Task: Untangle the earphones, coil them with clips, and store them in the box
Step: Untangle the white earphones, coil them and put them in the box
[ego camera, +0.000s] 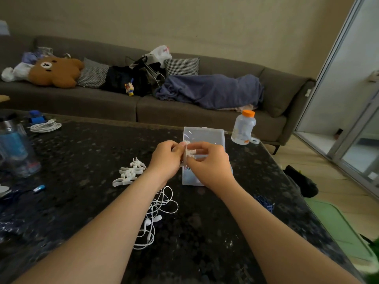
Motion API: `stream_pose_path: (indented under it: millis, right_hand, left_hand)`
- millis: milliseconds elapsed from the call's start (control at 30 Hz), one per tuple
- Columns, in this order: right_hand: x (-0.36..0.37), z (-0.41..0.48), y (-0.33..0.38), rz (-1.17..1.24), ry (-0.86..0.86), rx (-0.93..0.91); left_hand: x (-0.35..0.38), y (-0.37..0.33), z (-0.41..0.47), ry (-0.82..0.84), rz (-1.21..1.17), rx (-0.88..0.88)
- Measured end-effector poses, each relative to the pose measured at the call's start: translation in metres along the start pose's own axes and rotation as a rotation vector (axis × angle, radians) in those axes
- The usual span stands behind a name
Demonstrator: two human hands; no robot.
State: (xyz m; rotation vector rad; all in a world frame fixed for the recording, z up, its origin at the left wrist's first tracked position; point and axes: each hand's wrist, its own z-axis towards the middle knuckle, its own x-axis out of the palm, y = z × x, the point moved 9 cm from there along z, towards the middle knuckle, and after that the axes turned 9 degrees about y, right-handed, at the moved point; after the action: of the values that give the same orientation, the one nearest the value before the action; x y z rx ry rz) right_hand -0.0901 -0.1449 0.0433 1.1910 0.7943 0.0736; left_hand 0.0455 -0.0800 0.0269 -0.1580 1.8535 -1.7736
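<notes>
We find both hands raised over the middle of the table (pixel 98 152), meeting on one white clip (pixel 187 152). The left hand (pixel 166 158) pinches the clip from its left side with curled fingers; the right hand (pixel 209 162) pinches it from the right, fingers likewise curled. We cannot tell whether any cord is wound on this clip.

The earphones (pixel 162 210) lie loose and tangled on the table, nearer the near edge, between the two forearms and just beside the left one. The spare clips (pixel 130 172) lie in a small heap left of the left hand, apart from it.

The clear box (pixel 203 134) lies flat beyond and beneath the hands, toward the far edge; the hands hide part of it.

A bottle (pixel 244 128) with an orange cap stands at the far right corner. A coiled white cable (pixel 45 126) lies by the far left corner, and a clear tumbler (pixel 16 148) stands at the left edge.
</notes>
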Motion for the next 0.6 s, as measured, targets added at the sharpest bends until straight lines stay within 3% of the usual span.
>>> stream_pose_path:
  millis: [300,600]
  right_hand:
    - [-0.016,-0.006,0.011,-0.24,-0.105,-0.129]
    - [-0.014,-0.002,0.013,-0.505,0.018,-0.159]
  left_hand:
    - [0.02,-0.016,-0.002,0.086,-0.084,0.039]
    - [0.019,-0.001,0.004,0.021,-0.195,-0.1]
